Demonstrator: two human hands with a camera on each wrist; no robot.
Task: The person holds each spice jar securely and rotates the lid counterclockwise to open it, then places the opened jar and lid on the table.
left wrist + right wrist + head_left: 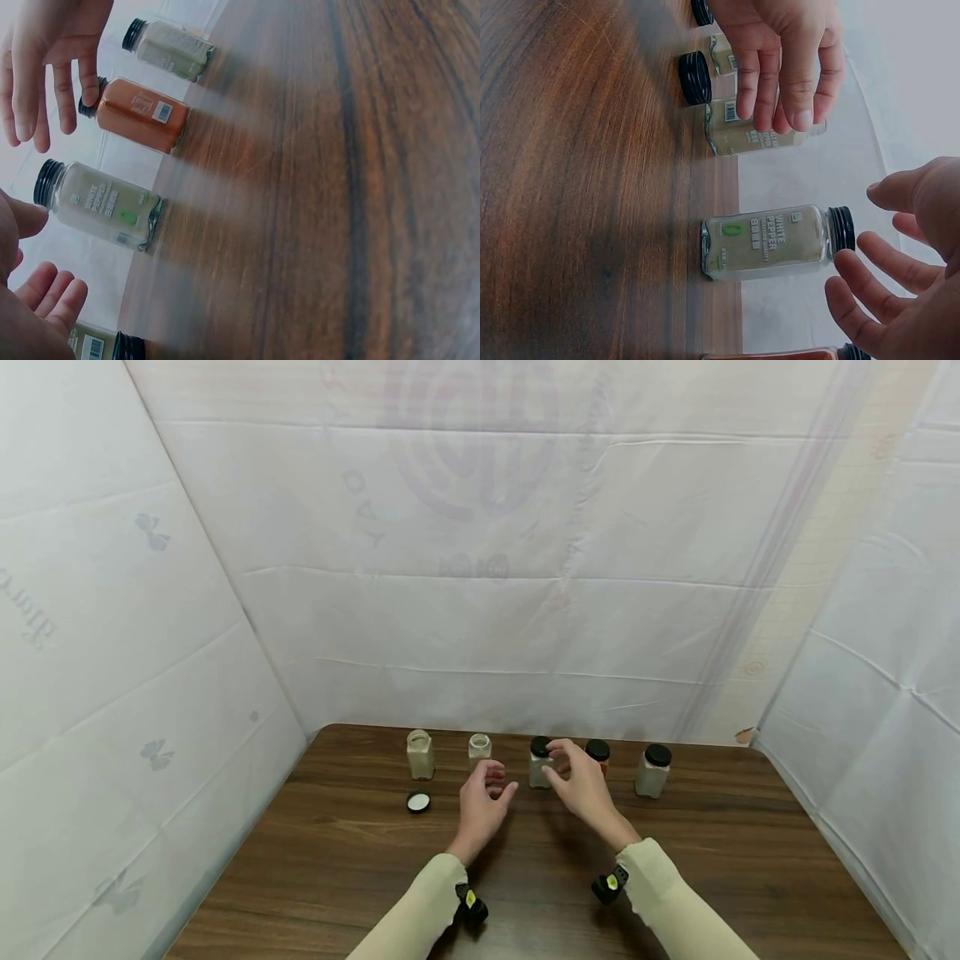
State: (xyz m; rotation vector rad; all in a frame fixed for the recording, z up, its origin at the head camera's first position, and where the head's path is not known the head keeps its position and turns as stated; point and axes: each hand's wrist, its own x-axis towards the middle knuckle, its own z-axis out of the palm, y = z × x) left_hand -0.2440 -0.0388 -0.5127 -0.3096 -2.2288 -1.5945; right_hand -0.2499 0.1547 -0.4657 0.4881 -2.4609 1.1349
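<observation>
Right wrist: black-capped, clear white pepper jar [769, 241], upright, pale powder.

The right hand [581, 781] partly hides the red jar [597, 755]; jar labels are too small in the head view.

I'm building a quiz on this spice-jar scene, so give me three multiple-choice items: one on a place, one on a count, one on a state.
1. Where does the loose cap lie?
A. in front of the leftmost jar
B. on the orange jar
C. in the left hand

2. How many jars stand in the row?
A. three
B. five
C. seven

3. The white pepper jar is:
A. tipped over
B. uncapped
C. upright, capped

Answers: 1 A, the cap rests on the table before that jar. 2 B, the head view shows five. 3 C, its black lid is on, right hand above it.
</observation>
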